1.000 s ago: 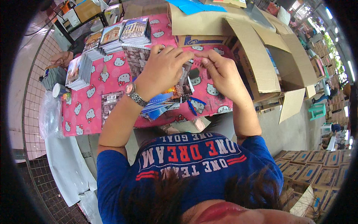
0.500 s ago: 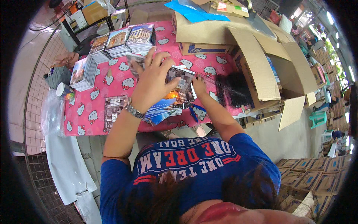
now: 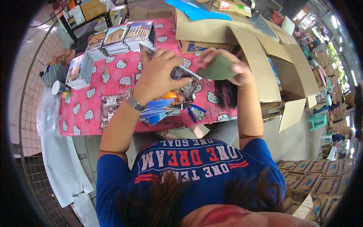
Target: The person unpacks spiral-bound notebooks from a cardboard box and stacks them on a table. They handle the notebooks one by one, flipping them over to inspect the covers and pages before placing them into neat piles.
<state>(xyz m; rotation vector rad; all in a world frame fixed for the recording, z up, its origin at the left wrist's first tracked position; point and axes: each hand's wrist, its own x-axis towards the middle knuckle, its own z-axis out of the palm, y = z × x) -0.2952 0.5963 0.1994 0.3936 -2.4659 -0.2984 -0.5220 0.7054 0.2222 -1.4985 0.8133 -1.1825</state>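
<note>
My left hand, with a metal watch on the wrist, is closed around a grey photo-printed booklet, its far edge tilted up off the table. Below it lies a loose fan of printed sheets in blue and orange. My right hand is raised to the right of the booklet and pinches a dull green flat piece, blurred by motion; its material is unclear. Black wire binding coils lie under that hand. A blue-edged object rests by the near table edge, beside another grey printed sheet.
Stacks of picture-covered booklets line the far left of the pink patterned table. A paper cup stands at the left edge. Open cardboard boxes border the right side, with blue sheeting on top at the back.
My right hand has lifted from beside the booklet, moved right, and now holds the green piece. My left hand keeps its grip on the booklet. The whole view has shifted slightly.
</note>
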